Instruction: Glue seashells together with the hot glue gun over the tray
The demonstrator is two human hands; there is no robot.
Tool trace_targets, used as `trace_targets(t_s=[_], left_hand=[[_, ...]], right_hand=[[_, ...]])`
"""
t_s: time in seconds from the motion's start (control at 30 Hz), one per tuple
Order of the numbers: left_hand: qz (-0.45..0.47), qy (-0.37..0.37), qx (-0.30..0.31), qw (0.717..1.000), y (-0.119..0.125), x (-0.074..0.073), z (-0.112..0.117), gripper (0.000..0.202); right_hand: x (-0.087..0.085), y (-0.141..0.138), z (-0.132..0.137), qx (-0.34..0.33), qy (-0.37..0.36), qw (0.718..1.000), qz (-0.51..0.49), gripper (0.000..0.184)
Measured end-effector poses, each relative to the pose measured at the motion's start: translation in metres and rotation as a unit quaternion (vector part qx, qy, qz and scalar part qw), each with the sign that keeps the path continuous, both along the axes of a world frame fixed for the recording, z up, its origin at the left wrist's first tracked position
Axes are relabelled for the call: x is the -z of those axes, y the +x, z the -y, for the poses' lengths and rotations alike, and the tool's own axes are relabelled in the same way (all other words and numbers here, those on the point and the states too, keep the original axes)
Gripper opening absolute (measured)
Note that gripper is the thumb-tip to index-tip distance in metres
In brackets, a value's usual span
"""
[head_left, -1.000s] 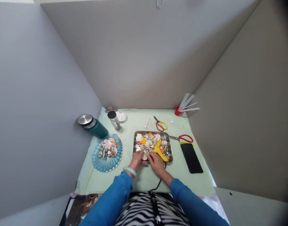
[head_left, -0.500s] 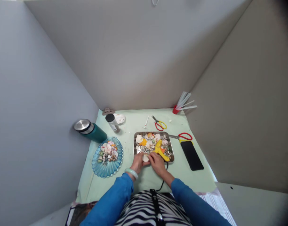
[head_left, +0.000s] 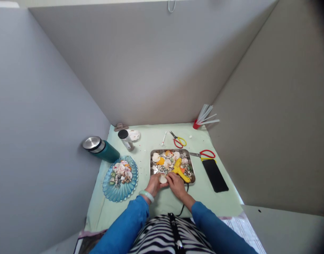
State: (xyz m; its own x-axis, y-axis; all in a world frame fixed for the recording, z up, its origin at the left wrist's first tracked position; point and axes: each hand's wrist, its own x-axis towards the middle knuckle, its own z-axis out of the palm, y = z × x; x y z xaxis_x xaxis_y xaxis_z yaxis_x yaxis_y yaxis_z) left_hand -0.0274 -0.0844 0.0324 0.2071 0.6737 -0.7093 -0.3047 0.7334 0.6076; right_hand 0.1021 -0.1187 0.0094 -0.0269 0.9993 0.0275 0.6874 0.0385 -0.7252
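Just over the near edge of the metal tray (head_left: 192, 173), my left hand (head_left: 154, 184) is closed on a pale white shell (head_left: 162, 179). My right hand (head_left: 177, 185) is closed too, its fingertips together at the shell's right edge; any small piece between them is too small to make out. In the tray lie several white and orange shells (head_left: 167, 163) among many tiny ones. A yellow glue gun (head_left: 179, 170) rests on them, right beside my right hand, with its black cord (head_left: 182, 209) running down towards me.
On the left stand a blue glass dish (head_left: 119, 194) with shells, a teal flask (head_left: 106, 151) and a black-capped jar (head_left: 126, 140). To the right lie a phone (head_left: 215, 175) and scissors (head_left: 208, 154). Farther back are smaller scissors (head_left: 180, 141), a white stick (head_left: 164, 138) and a red cup of glue sticks (head_left: 196, 124).
The view has shifted slightly. Both hands keep their places at the tray's near edge, and the white shell between them is tilted a little differently.
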Motion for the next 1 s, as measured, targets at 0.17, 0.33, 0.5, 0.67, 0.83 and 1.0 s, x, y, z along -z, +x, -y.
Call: trace_targets(t_s=[0.17,0.33,0.5,0.67,0.83,1.0], left_hand=[[0.024,0.009,0.011,1.0,-0.003,-0.002,0.0,0.024],[0.021,0.023,0.02,0.999,-0.005,0.003,0.003,0.009],[-0.025,0.035,-0.001,0.999,0.0,0.01,0.006,0.009],[-0.028,0.04,0.006,0.999,0.0,0.007,0.007,0.022],[0.0,0.026,0.008,1.0,-0.003,0.002,0.007,0.026],[0.009,-0.004,-0.023,1.0,0.0,0.007,0.002,0.027]], right_hand=[[0.0,0.001,-0.002,0.015,-0.014,1.0,-0.009,0.029],[0.003,0.004,-0.005,0.024,-0.024,0.999,-0.028,0.031],[0.002,0.005,-0.003,0.026,-0.028,0.998,-0.045,0.026],[0.001,0.005,-0.003,0.034,-0.022,0.998,-0.045,0.026],[-0.002,0.004,-0.002,0.026,-0.01,0.999,-0.042,0.027],[-0.004,0.002,-0.001,0.015,-0.002,0.999,-0.036,0.027]])
